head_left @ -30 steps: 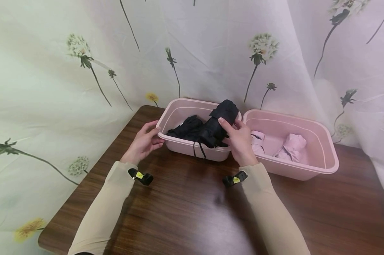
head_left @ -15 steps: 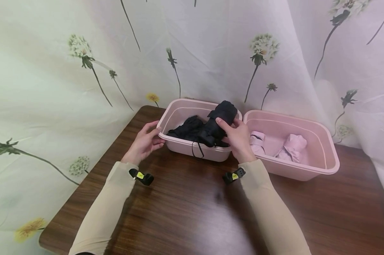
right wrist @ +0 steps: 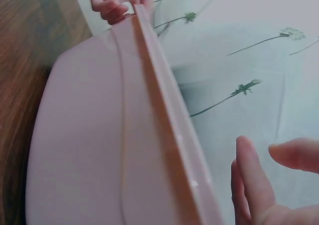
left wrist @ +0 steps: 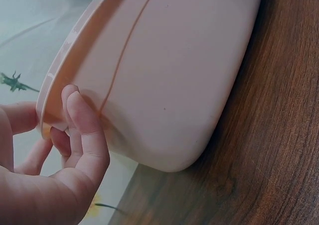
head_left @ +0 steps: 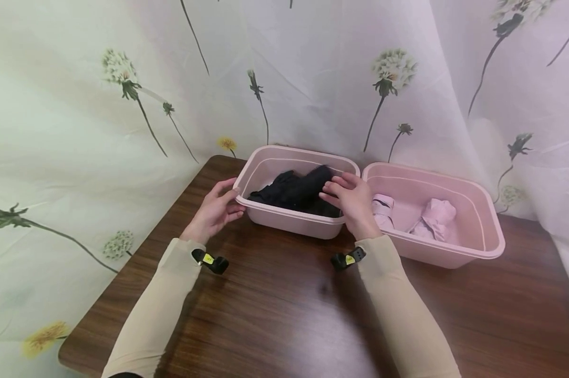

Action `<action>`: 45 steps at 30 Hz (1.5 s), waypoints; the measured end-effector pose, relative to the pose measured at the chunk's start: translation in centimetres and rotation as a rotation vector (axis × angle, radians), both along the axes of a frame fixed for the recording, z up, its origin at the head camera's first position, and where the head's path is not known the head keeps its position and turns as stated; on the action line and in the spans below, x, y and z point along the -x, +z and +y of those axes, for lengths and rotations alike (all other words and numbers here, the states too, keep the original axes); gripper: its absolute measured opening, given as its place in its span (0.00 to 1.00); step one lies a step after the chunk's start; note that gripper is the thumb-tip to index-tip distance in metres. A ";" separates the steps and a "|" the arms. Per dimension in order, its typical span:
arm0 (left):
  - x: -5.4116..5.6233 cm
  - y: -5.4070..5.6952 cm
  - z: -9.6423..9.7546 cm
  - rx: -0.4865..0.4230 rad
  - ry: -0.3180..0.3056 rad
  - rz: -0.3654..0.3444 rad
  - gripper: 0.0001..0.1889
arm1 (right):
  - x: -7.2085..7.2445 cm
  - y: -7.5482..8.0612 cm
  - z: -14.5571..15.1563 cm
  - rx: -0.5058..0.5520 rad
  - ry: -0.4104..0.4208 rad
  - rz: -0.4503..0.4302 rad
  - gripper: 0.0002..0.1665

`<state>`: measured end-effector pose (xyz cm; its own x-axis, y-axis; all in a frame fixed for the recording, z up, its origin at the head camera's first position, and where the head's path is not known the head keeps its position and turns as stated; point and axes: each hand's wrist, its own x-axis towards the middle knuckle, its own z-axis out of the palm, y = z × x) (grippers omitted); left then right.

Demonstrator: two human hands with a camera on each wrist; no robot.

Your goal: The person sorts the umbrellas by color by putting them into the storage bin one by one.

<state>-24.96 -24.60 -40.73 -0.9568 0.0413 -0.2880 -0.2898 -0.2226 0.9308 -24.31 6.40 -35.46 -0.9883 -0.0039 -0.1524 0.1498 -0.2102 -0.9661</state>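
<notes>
My left hand (head_left: 213, 210) pinches the left end of a pink plastic basin (head_left: 284, 219) at its rim; in the left wrist view the thumb is at the lip and the fingers bend beneath it. A black folded umbrella (head_left: 314, 184), slightly blurred, lies slanted inside the basin. Left of it is another crumpled black bundle (head_left: 277, 189). My right hand (head_left: 355, 202) is over the basin's right end, beside the umbrella. In the right wrist view its thumb and fingers (right wrist: 251, 170) are spread apart with nothing between them.
A second pink basin (head_left: 435, 254) stands right beside the first, behind my right wrist. It holds a pink rolled bundle (head_left: 382, 210) and another pink bundle (head_left: 435, 216). Both basins are on a brown wooden table (head_left: 275, 304), in front of a flower-print curtain (head_left: 312, 94).
The black umbrella, gripped by my right hand and raised above the rim before, is now let go and lies lower in the basin. My right fingers have opened. The left hand stays put.
</notes>
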 end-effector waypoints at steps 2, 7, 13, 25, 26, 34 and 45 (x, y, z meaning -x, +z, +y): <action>0.1 0.0 0.0 -0.002 0.002 -0.003 0.25 | -0.1 0.1 0.1 0.002 -0.007 0.017 0.34; 0.1 0.1 -0.1 -0.004 0.006 -0.008 0.25 | -0.6 0.0 0.5 -0.029 0.004 0.058 0.20; 0.2 0.0 0.0 -0.001 0.002 -0.012 0.24 | -1.5 -0.1 1.5 -0.117 -0.006 0.096 0.13; 0.2 0.3 -0.3 0.057 -0.008 0.001 0.27 | -4.5 0.9 4.9 -0.361 -0.005 0.234 0.15; 0.2 0.4 -0.3 0.062 -0.011 0.003 0.28 | -4.9 1.0 5.3 -0.370 0.001 0.243 0.15; 0.2 0.7 -0.6 0.106 -0.036 0.002 0.28 | -9.0 3.0 9.0 -0.521 -0.005 0.321 0.15; 0.3 1.3 -1.7 0.376 -0.063 0.060 0.27 | -14.6 5.7 15.7 -1.049 -0.060 0.540 0.03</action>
<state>-25.31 -26.34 -39.46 -0.9712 0.0029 -0.2382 -0.2349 0.1546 0.9597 -9.67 22.13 -29.77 -0.9199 -0.0772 0.3845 -0.3146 0.7308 -0.6057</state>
